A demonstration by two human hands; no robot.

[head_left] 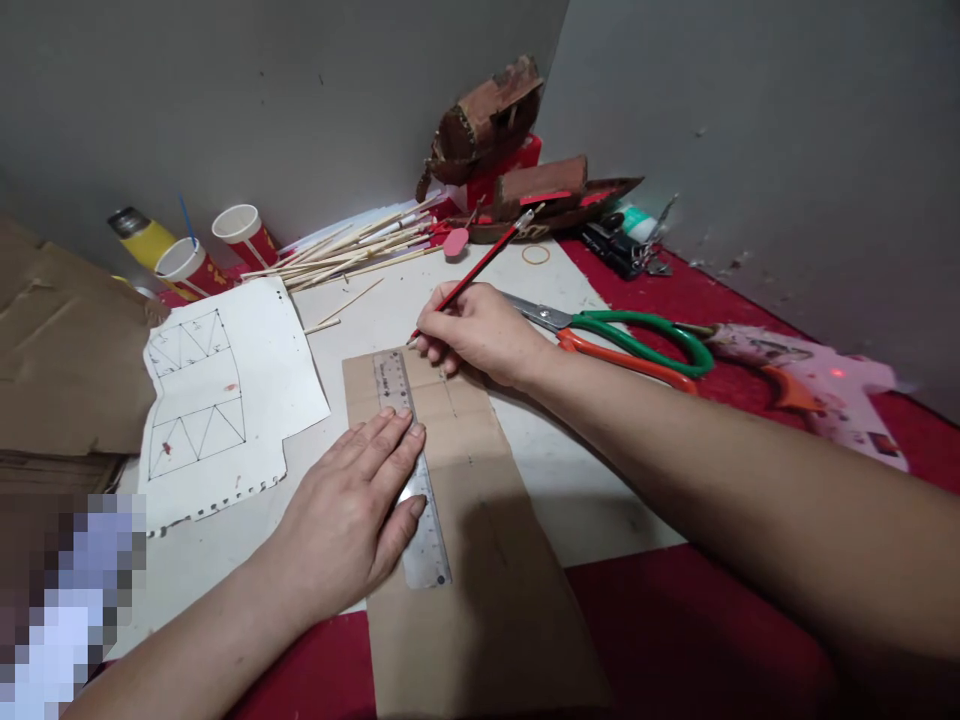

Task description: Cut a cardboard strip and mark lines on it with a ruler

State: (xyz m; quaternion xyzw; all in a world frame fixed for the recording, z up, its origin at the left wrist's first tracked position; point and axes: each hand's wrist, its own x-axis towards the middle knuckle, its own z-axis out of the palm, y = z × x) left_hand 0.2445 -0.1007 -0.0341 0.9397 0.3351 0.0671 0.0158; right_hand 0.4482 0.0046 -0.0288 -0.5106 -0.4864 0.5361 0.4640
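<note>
A clear ruler lies lengthwise on a strip of brown cardboard. My left hand rests flat over the ruler's left side, fingers stretched out and pressing on it. In my right hand is a red and black pencil, its tip by the far end of the ruler, near the cardboard's top edge. Whether the tip touches the cardboard I cannot tell. A few faint pencil marks show on the cardboard to the right of the ruler.
Left of the cardboard lies a paper with truss drawings. Behind are wooden sticks, paper cups, a yellow bottle and brown model boats. Green and orange scissors and a pink glue gun lie right.
</note>
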